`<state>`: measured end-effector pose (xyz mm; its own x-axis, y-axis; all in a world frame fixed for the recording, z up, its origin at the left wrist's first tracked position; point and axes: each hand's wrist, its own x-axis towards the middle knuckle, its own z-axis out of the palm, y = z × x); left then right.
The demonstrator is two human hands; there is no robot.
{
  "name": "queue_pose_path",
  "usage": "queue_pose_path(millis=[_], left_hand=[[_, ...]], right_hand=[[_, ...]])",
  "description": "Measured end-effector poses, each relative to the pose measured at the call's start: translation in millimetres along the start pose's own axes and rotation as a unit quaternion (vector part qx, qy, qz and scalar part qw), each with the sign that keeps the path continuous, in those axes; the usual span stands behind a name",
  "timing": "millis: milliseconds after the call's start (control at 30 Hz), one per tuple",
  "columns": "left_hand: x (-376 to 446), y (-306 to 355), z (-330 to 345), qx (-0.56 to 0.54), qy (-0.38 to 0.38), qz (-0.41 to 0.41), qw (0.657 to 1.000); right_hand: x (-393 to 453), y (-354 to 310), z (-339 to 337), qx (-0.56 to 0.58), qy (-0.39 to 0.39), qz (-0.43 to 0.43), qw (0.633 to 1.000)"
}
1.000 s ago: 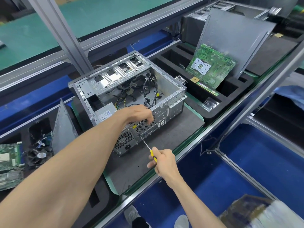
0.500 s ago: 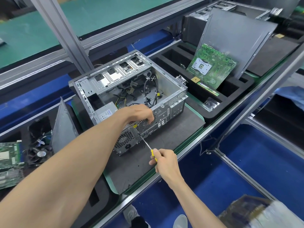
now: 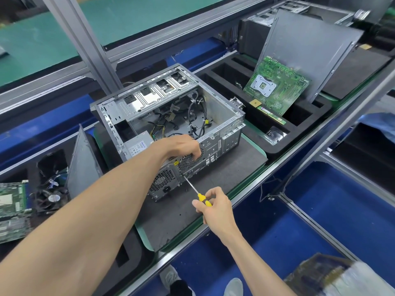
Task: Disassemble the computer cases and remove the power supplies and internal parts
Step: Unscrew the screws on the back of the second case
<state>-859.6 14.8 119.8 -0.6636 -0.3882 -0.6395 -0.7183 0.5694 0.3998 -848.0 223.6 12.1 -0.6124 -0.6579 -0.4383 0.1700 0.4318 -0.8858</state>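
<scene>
On the dark surface [image 3: 224,178] in the middle, the open computer case [image 3: 168,124] lies on its side. Since a second ago little has moved: my left hand [image 3: 183,147] still clamps the rear edge, and my right hand [image 3: 215,205] still grips the yellow screwdriver [image 3: 197,194], so I judge a power supply [image 3: 136,146] screw is still turning. The tip and screw are too small to make out.

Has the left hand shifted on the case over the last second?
No. The left hand grips the same top rear edge of the computer case, above the fan grille, as before.
</scene>
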Motion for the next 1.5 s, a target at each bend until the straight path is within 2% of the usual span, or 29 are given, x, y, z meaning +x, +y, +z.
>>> queue_pose_path(millis=[200,367,533,633,700,767,867,1000,1167,1333,1500], left_hand=[[0,0,-1,0.007,0.011,-0.01,1.0],[0,0,-1,0.011,0.004,-0.006,1.0],[0,0,-1,0.013,0.0,-0.007,1.0],[0,1,-1,0.013,-0.001,-0.007,1.0],[0,1,-1,0.012,-0.003,-0.005,1.0],[1,1,-1,0.007,-0.006,-0.002,1.0],[2,0,0,-0.004,-0.004,-0.003,1.0],[3,-1,0,-0.014,-0.002,-0.004,1.0],[4,-2,0,-0.014,0.003,-0.005,1.0],[5,-2,-1,-0.02,0.0,0.0,1.0],[6,0,-2,-0.006,-0.014,0.006,1.0]], right_hand=[[2,-2,0,0.004,-0.018,-0.006,1.0],[3,2,-4,-0.003,0.0,-0.027,1.0],[13,9,-8,-0.098,0.038,-0.005,0.994],[18,13,-13,-0.229,0.057,-0.007,0.972],[19,14,-16,-0.305,0.055,-0.038,0.95],[20,13,-17,-0.378,0.023,-0.078,0.922],[23,3,-14,-0.456,-0.031,-0.092,0.885],[30,-10,-9,-0.498,-0.079,-0.08,0.86],[38,-20,-11,-0.486,-0.114,-0.053,0.865],[37,-14,-35,-0.399,-0.023,-0.094,0.912],[35,-17,-47,-0.348,-0.007,-0.142,0.927]])
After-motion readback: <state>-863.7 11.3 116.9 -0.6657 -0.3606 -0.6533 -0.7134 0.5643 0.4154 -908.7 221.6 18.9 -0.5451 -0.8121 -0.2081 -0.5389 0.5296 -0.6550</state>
